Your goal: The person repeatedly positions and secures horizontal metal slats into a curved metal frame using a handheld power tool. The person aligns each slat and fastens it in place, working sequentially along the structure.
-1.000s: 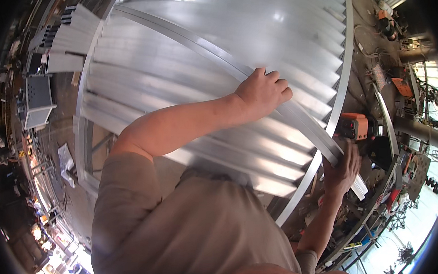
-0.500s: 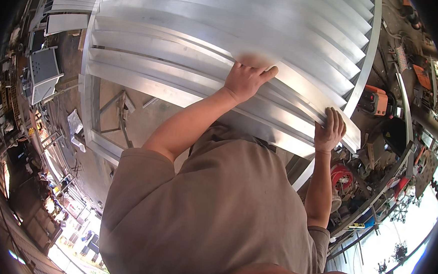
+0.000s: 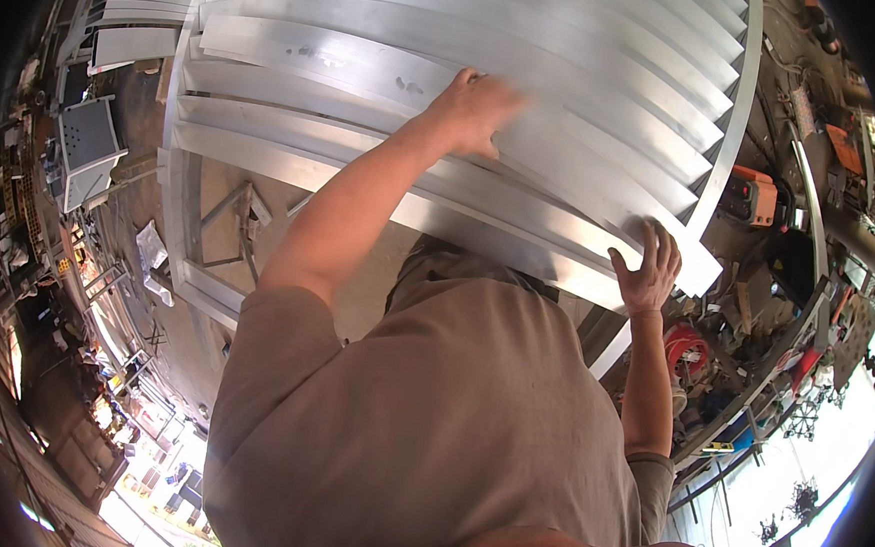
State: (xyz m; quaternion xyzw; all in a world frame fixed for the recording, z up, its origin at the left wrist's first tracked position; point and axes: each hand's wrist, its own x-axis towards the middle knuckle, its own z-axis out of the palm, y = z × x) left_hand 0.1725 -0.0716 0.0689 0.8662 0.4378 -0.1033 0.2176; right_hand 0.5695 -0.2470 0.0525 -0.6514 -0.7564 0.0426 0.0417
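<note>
Slat, one, with two hands at it: left hand blurred, grip unclear; right hand splayed.

A loose, softly creased brown-grey shirt — short sleeves at the shirt's sides, bare arms beyond it, a dark lower garment showing past its hem.

From the left side of the wearer's head, a wide fisheye camera looks steeply down over the near edge of the slatted metal frame. It hangs close enough that the frame runs out past the upper border, while the wearer's own shirt fills much of the view below the frame. Workshop floor and clutter, left and right of the frame, curve toward the dark rim.
</note>
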